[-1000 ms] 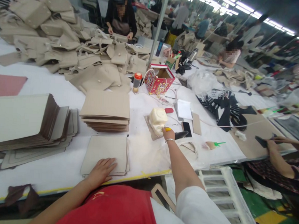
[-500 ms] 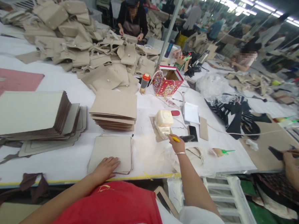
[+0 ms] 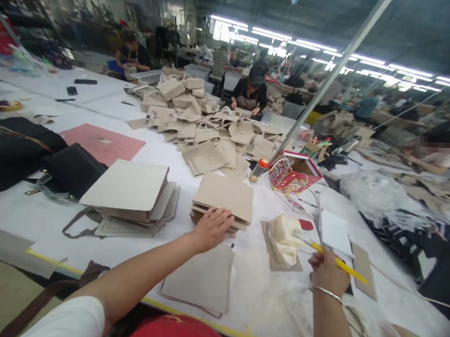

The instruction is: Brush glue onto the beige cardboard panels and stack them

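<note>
1. From where I stand, the left hand (image 3: 213, 232) lies on the near edge of the stack of beige panels (image 3: 229, 191), around the middle of the tabletop (image 3: 11, 215). Its fingers are close together; whether this grip pinches a single panel, I cannot tell.
2. The right hand (image 3: 330, 272) has its grip pressed together around the yellow-handled brush (image 3: 350, 271), and the handle sticks out behind the fingers.
3. The bristle end is at the cream-coloured tub (image 3: 282, 232), which sits on a flat board (image 3: 265, 239) to the right of the stack. If the bristles really touch the tub, I cannot see for certain.
4. Nearer to the person, a low pile of grey panels (image 3: 200, 278) lies flat, its edges not quite even. A bigger stack of pale panels (image 3: 128, 183) stands to the left.
5. In my judgement, the left fingers would do best to press gently and to separate one panel by its edge, because loose panels can slide easily.
6. The brush, I think, wants a light hold, with its bristles low over the tub; if they are wet, drops would then stay away from the panels.
</note>
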{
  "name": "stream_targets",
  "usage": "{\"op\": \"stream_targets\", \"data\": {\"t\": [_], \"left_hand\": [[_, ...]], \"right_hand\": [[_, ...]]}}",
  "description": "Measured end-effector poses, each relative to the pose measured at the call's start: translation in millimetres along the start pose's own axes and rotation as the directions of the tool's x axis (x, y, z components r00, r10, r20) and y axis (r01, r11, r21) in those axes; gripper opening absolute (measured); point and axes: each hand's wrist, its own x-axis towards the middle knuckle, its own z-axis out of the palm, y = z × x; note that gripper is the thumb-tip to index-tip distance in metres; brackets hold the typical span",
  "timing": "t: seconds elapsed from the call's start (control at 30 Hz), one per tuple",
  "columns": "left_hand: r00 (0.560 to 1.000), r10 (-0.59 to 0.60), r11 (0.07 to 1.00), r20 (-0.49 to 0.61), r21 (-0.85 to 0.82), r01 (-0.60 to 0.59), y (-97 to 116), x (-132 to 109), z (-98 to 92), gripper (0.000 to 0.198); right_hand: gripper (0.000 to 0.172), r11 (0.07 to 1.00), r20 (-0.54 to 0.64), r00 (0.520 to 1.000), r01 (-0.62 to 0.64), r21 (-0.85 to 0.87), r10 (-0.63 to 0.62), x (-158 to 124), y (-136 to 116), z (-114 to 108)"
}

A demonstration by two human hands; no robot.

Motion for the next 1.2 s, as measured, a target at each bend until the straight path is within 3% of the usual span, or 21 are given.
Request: {"op": "stream_targets", "data": {"t": [0.1, 0.23, 0.33, 0.43, 0.53, 0.7, 0.83, 1.07, 1.2], "left_hand": [[0.995, -0.043, 0.998, 0.087, 0.048, 0.039, -11.0, 22.3, 2.1, 0.058], [0.986, -0.056, 0.997, 0.156, 0.053, 0.048, -15.6, 27.0, 8.2, 0.061], [0.986, -0.048, 0.999, 0.162, 0.022, 0.045, -18.3, 25.0, 9.3, 0.062], [0.984, -0.043, 0.999, 0.171, -0.012, 0.046, -21.5, 24.7, 8.2, 0.060], [0.986, -0.022, 1.000, 0.167, -0.016, 0.025, -23.1, 24.9, 7.5, 0.058], [0.985, -0.017, 1.000, 0.169, 0.026, 0.013, -22.1, 25.2, 10.2, 0.059], [0.987, -0.022, 0.999, 0.162, 0.027, 0.018, -20.8, 26.1, 12.6, 0.060], [0.990, -0.033, 0.999, 0.136, -0.011, 0.034, -17.5, 25.5, 16.3, 0.059], [0.992, -0.038, 0.999, 0.118, -0.009, 0.039, -17.2, 29.7, 11.5, 0.052]], "right_hand": [[0.029, 0.986, 0.190, 0.981, 0.012, 0.167, -0.044, -20.5, -56.5, 83.3], [0.033, 0.996, 0.549, 0.833, 0.026, 0.085, -0.069, -65.1, -95.2, 186.8], [0.031, 0.997, 0.691, 0.722, 0.071, -0.027, -0.032, -92.9, -101.4, 232.4], [0.027, 0.985, 0.751, 0.660, 0.114, -0.127, 0.021, -102.0, -98.6, 255.8], [0.024, 0.971, 0.752, 0.659, 0.167, -0.172, 0.020, -92.0, -93.2, 273.7], [0.023, 0.964, 0.638, 0.769, 0.202, -0.175, -0.045, -57.0, -85.7, 307.1], [0.023, 0.967, 0.556, 0.831, 0.169, -0.191, -0.036, -29.2, -77.8, 305.8], [0.023, 0.949, 0.384, 0.922, 0.154, -0.276, -0.038, 18.8, -69.7, 223.0], [0.026, 0.944, 0.335, 0.941, 0.153, -0.292, -0.049, 22.5, -68.8, 192.8]]}}
